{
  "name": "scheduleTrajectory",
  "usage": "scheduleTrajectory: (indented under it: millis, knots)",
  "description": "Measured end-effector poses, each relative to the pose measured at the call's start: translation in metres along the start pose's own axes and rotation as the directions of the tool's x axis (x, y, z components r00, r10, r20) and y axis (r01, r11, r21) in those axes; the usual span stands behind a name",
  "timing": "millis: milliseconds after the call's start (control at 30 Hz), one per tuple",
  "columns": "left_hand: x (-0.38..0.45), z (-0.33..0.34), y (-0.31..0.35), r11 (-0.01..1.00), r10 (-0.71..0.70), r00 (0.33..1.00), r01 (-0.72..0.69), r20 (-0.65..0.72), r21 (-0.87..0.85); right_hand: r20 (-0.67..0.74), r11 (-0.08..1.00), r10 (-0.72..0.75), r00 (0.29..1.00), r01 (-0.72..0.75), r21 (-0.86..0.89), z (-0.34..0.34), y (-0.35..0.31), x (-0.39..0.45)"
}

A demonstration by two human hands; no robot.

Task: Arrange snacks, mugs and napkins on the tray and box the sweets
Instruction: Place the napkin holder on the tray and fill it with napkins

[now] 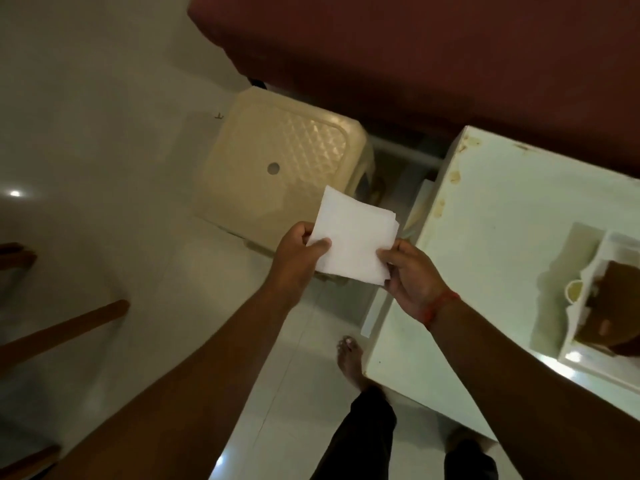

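Note:
A small stack of white napkins (353, 237) is held in the air over the floor, between a stool and a table. My left hand (298, 258) pinches its left edge with the thumb on top. My right hand (412, 278), with a red thread on the wrist, grips its lower right corner. On the pale table (485, 216) at the right edge stands a white tray (588, 355) with a scalloped rim, holding a brown item (616, 282) and a pale mug (575, 291), both partly cut off by the frame.
A cream plastic stool (277, 161) stands on the tiled floor just beyond the napkins. A dark red sofa or bed (415, 57) fills the back. Wooden chair parts (62, 327) reach in from the left. My bare foot (351, 362) is beside the table's corner.

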State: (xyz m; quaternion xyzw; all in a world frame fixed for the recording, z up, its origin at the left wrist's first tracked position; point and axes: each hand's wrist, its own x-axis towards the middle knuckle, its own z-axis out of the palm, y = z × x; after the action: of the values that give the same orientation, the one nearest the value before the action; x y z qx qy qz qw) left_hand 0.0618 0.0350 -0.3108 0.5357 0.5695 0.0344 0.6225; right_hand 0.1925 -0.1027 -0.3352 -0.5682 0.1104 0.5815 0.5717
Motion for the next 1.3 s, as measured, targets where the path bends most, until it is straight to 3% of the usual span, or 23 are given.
scheduleTrajectory:
  millis: [233, 433, 600, 833, 1100, 1300]
  knots:
    - [-0.066, 0.093, -0.018, 0.990, -0.075, 0.973, 0.100, 0.218, -0.104, -0.013, 0.996, 0.023, 1.000, -0.022, 0.086, -0.115, 0.001, -0.076]
    - [-0.130, 0.190, -0.033, 0.994, -0.108, 0.939, 0.103, 0.327, 0.035, -0.168, 0.983, -0.029, 0.985, 0.059, 0.173, -0.201, 0.008, -0.136]
    - [-0.168, 0.252, -0.027, 0.984, -0.140, 0.946, 0.101, 0.293, 0.145, -0.241, 0.988, -0.153, 0.958, 0.158, -0.002, -0.273, 0.002, -0.181]
    - [-0.193, 0.310, -0.018, 0.957, -0.106, 0.916, -0.010, 0.387, 0.288, -0.273, 0.964, -0.246, 0.930, 0.206, -0.169, -0.343, 0.002, -0.223]
    - [-0.207, 0.355, -0.008, 0.961, -0.113, 0.859, -0.033, 0.500, 0.273, -0.272, 0.930, -0.319, 0.908, 0.245, -0.273, -0.385, -0.003, -0.241]
    - [-0.210, 0.366, -0.006, 0.971, -0.064, 0.872, -0.059, 0.485, 0.234, -0.213, 0.913, -0.355, 0.910, 0.288, -0.289, -0.398, -0.010, -0.253]
